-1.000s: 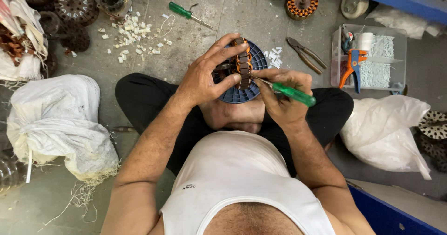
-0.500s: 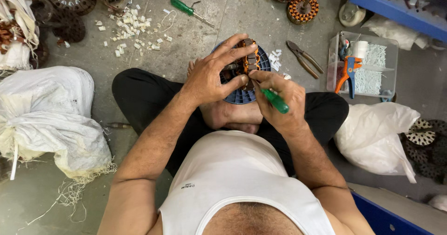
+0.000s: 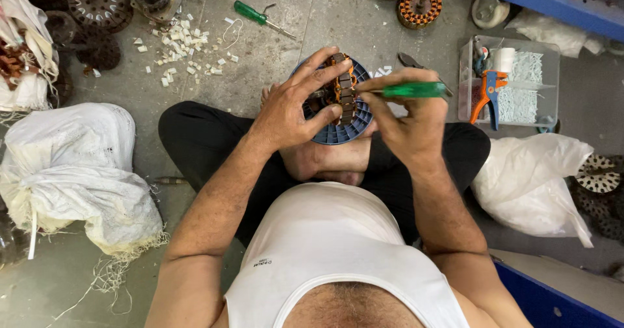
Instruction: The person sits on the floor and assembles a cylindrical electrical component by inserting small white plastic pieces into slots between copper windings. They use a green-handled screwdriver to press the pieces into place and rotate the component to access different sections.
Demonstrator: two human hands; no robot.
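Centrally, the left hand (image 3: 286,110) grips a wound stator on a blue disc (image 3: 338,130) above the lap, while the right hand (image 3: 409,117) pinches a green-handled screwdriver (image 3: 409,90). A slipping tip could nick the copper windings (image 3: 343,94) or the left fingers (image 3: 325,75).

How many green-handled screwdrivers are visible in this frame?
2. One green-handled screwdriver is gripped in the right hand, its tip at the blue round motor part steadied by the left hand. Another lies on the grey concrete floor. Clutter may hide more.

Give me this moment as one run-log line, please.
left hand: grips blue stator | right hand: holds green screwdriver, tip at copper windings | floor: second screwdriver
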